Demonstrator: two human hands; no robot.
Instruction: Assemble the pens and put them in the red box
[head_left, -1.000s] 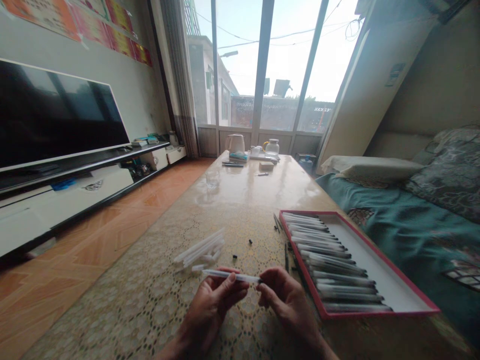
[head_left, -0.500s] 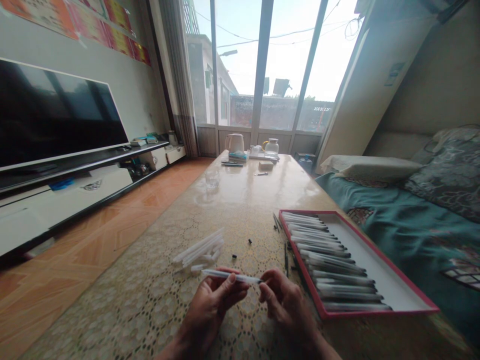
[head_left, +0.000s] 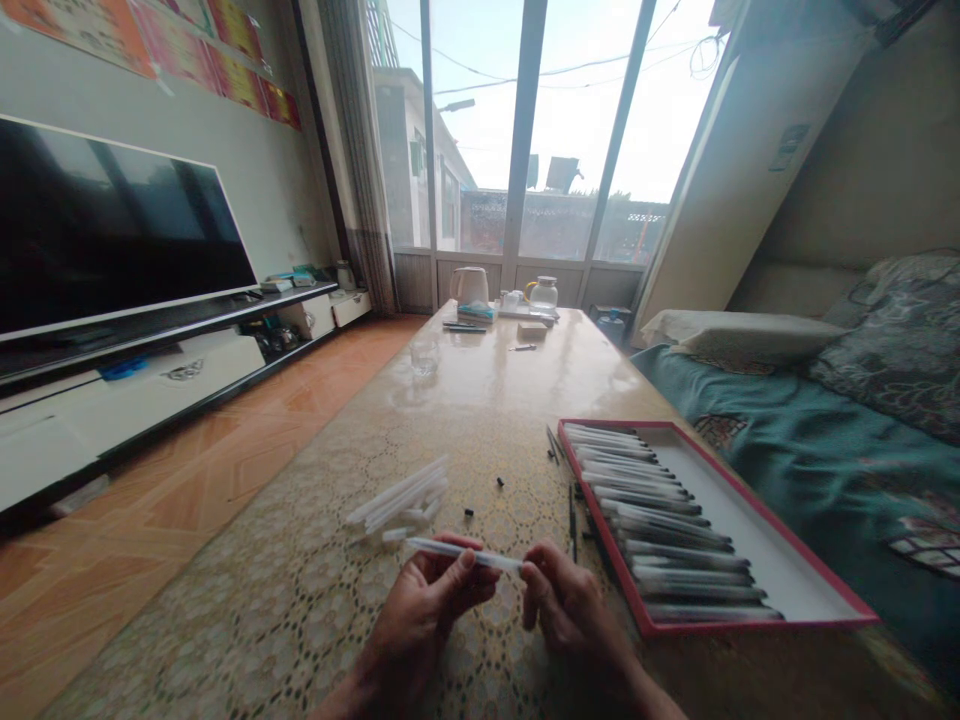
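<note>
A translucent white pen (head_left: 457, 552) lies level across the fingers of my left hand (head_left: 427, 605), pinched under the thumb. My right hand (head_left: 562, 600) closes thumb and forefinger on the pen's right end and covers the tip. Beyond the left hand is a pile of clear white pen tubes and white caps (head_left: 401, 495). Two small black plugs (head_left: 469, 513) lie on the patterned tablecloth (head_left: 315, 560). To the right of my right hand, a red-rimmed box lid (head_left: 814, 572) holds a row of pens (head_left: 660, 510) with dark ends.
Thin black pieces (head_left: 572, 520) lie along the lid's left edge. Farther down the table stand a drinking glass (head_left: 424, 358), a kettle (head_left: 470, 285), a glass pitcher (head_left: 544, 293) and a small box (head_left: 532, 329). A sofa (head_left: 750, 420) borders the table on the right.
The fingers of my right hand have closed over the pen's right end, hiding the dark tip that showed before. My left hand stays almost still.
</note>
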